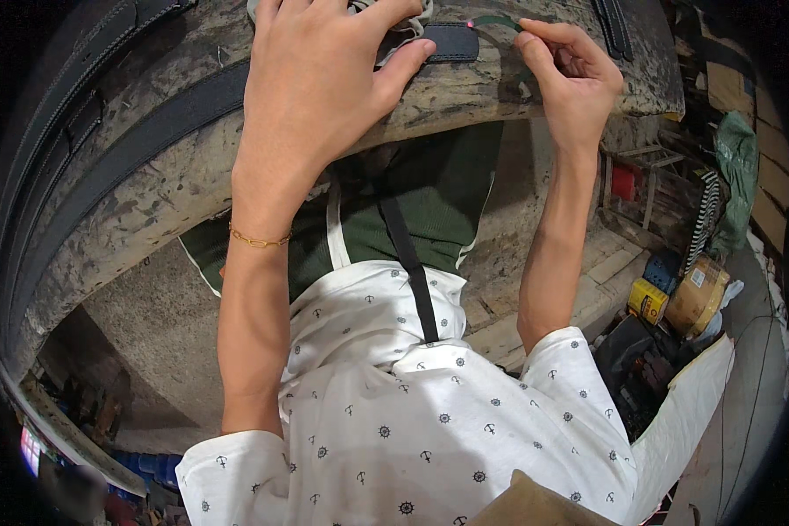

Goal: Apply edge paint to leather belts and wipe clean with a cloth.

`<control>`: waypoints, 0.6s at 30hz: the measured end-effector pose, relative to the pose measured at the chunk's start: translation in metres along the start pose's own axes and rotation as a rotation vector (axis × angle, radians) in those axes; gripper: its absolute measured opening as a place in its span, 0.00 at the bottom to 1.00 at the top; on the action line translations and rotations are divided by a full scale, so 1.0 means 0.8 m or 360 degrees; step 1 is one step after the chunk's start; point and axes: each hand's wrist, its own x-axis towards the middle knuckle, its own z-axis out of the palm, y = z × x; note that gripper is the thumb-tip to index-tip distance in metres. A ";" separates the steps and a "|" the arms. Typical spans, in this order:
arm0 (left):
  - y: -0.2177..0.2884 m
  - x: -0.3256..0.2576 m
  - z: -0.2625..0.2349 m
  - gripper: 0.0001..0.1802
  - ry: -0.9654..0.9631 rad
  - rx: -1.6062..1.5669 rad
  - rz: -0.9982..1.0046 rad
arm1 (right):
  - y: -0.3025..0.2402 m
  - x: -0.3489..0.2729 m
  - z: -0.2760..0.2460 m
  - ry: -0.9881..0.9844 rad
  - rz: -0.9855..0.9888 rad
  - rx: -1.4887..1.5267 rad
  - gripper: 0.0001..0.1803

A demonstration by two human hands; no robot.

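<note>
My left hand lies over a dark leather belt strap on the work surface, a bunched grey cloth between its thumb and fingers. Its fingertips are partly hidden or cut off by the upper edge. The strap's squared, stitched end points right, past my left thumb. To the right of it, my right hand pinches a thin, curved dark green piece between thumb and forefinger. That piece reaches left to the strap's end, where a small pink spot shows; its exact kind is unclear.
More dark stitched straps lie along the left of the worn, stained work surface, another at upper right. On the right stand a carton, a yellow box and a green plastic sack. A green cloth covers my lap.
</note>
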 end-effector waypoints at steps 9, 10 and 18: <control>0.003 0.003 0.000 0.16 -0.0063 0.0017 -0.0034 | 0.000 -0.001 -0.002 -0.0027 -0.0053 -0.0012 0.09; 0.003 0.003 0.000 0.16 -0.0064 0.0017 -0.0034 | -0.001 -0.002 -0.001 -0.0026 -0.0052 -0.0012 0.09; 0.010 0.004 -0.002 0.16 -0.0074 0.0052 -0.0083 | 0.003 -0.002 -0.001 0.0037 -0.0031 0.0038 0.09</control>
